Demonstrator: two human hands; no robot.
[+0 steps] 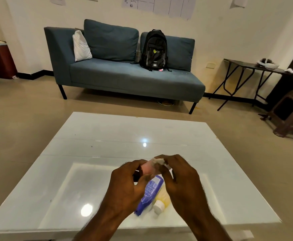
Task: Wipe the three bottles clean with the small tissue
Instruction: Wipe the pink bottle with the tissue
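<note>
Pink bottle (148,168) is up off the table, held btwn both hands above the near-centre of the glossy white table (107,136); left hand (124,185) has fingers + thumb curled round the bottle's lower body; right hand (180,178) pinches the small tissue (157,161), bunched, against the bottle's upper end, touching the pink surface. Blue bottle (150,192) and yellow bottle (163,199) lie on their sides on the table directly under the hands, just beside each other; touching or not, can't tell; the yellow one's white cap (158,207) points toward the person. Handling, my read: pink bottle looks small, light plastic, prob smooth so a bit slippery under a dry wipe; a left-hand grip round the body is the right hold, leaves the end free for the tissue; palm hides much of it now, so it'd need turning in the grip to reach covered faces. Tissue is soft + thin, likely tears if dragged hard or snagged on a cap edge; keep it bunched, light pressure. Blue one looks squeezable w/ a printed label; walls prob give if gripped hard, so hold mid-body. Yellow one has a small round body, may roll on that glossy top; take it by the body near the cap. Fill levels not visible; weight is a guess.
</note>
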